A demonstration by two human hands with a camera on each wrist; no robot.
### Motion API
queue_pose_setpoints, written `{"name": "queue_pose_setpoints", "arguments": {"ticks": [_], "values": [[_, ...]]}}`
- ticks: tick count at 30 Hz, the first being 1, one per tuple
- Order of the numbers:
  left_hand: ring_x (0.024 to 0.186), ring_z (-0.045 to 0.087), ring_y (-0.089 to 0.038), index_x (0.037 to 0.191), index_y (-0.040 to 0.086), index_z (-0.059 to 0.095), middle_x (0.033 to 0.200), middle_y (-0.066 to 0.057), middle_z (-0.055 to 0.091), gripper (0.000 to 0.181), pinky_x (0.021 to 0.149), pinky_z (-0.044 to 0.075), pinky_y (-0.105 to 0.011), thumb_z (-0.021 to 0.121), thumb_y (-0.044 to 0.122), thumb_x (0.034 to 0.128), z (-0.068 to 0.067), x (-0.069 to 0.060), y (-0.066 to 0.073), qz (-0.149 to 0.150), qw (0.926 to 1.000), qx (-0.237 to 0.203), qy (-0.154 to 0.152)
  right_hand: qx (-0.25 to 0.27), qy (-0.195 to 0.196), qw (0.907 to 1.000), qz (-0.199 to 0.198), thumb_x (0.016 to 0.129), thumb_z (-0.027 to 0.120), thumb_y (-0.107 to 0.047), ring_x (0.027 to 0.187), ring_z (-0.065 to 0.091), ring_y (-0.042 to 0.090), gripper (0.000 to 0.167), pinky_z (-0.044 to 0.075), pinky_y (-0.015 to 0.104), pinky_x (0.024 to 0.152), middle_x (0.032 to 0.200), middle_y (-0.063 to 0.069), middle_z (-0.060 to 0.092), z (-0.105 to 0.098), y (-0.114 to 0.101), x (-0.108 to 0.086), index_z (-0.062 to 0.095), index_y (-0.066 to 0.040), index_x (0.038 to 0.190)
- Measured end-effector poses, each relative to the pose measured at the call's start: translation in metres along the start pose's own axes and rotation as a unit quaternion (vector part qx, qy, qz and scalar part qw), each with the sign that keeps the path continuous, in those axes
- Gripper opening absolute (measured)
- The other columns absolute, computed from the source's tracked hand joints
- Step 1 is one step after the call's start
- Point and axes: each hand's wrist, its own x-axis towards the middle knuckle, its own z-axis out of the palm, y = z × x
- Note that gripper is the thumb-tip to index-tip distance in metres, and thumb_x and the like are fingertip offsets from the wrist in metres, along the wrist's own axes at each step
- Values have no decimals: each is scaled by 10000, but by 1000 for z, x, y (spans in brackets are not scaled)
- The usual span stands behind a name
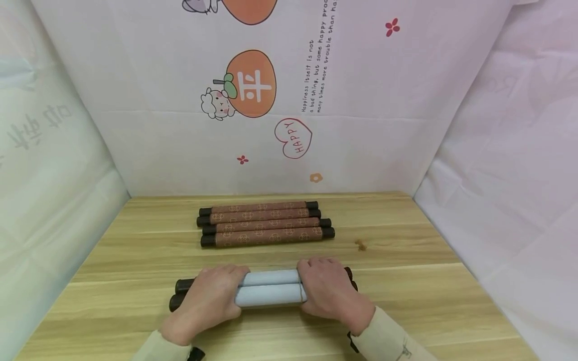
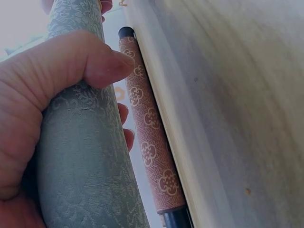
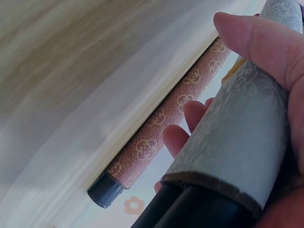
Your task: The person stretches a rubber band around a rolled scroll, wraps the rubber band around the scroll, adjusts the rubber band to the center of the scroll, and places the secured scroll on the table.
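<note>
A pale blue scroll (image 1: 271, 296) with a woven floral pattern is held crosswise above the wooden table, showing as two parallel rolls with black rod ends on both sides. Toward its left end my left hand (image 1: 209, 296) grips it, the thumb (image 2: 109, 66) lying over the fabric and fingertips showing past the far edge. My right hand (image 1: 331, 291) grips the right part, fingers curled underneath. A thin band (image 3: 233, 70) circles the scroll beside the right hand. Two black rod ends (image 3: 190, 209) stick out past a brown-edged end of the fabric.
Several red-brown patterned scroll rolls (image 1: 266, 235) with black ends lie side by side farther back on the wooden table (image 1: 406, 301). A brown mark (image 1: 360, 245) is right of them. Printed white cloth (image 1: 361, 125) hangs behind and along both sides.
</note>
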Motion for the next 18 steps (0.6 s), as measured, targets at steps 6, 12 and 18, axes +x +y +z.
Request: {"name": "queue_pose_setpoints", "arguments": {"ticks": [6,12,18], "values": [[829,642,-139,1056,174,693,936,51,715,518,705,531,-423,866,182,568,2,0,1,30,10000,27,16,-72,83,9999,-29,690,905,-441,868,672,222,536,560,466,846,912,32,663,2,-3,1,609,-132,1014],[795,632,-122,1026,187,677,916,65,704,487,686,524,-398,855,174,572,3,0,1,81,9999,88,37,-81,144,9998,-53,693,899,-452,849,668,214,533,561,472,831,897,29,660,5,-5,1,606,-124,994],[789,627,-113,1046,171,693,911,63,702,499,696,530,-395,853,165,574,3,0,4,102,9999,61,17,-80,245,9996,-134,692,902,-514,813,654,188,568,563,444,789,886,12,657,6,-9,2,616,-130,998]]}}
